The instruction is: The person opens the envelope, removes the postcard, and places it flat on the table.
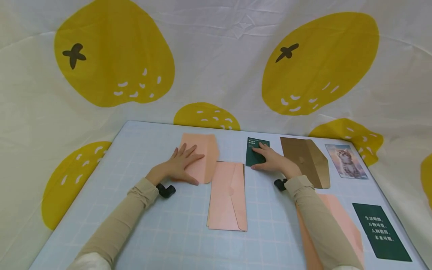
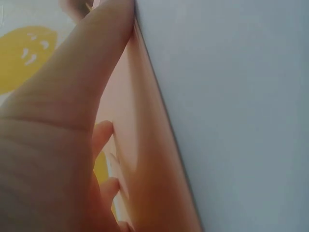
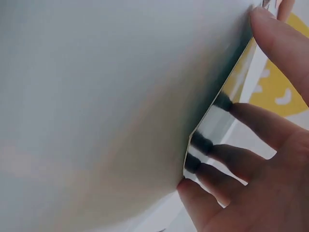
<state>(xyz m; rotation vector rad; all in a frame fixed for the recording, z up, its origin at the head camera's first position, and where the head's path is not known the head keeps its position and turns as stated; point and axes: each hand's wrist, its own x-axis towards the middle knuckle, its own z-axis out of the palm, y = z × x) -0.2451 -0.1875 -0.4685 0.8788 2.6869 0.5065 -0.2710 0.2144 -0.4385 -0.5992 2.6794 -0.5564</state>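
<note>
With fingers spread, my left hand (image 1: 180, 164) rests on an opened pink envelope (image 1: 201, 144) at the back of the table. In the left wrist view its thumb (image 2: 91, 53) lies along the envelope's near edge. My right hand (image 1: 275, 160) touches a small dark green card (image 1: 251, 154) with white print, its fingers extended over the card and the thumb by its near edge. The fingertips (image 3: 217, 147) press on a shiny surface in the right wrist view. Between the hands, slightly nearer, lies a small stack of closed pink envelopes (image 1: 226, 198).
A gold-brown envelope (image 1: 297, 150) lies flap open beside my right wrist. Further right are a kitten picture card (image 1: 347, 161) and a larger green card (image 1: 381, 232) with white writing. Another pink envelope (image 1: 341, 217) is partly under my right forearm. A lemon-patterned curtain (image 1: 219, 56) hangs behind the table.
</note>
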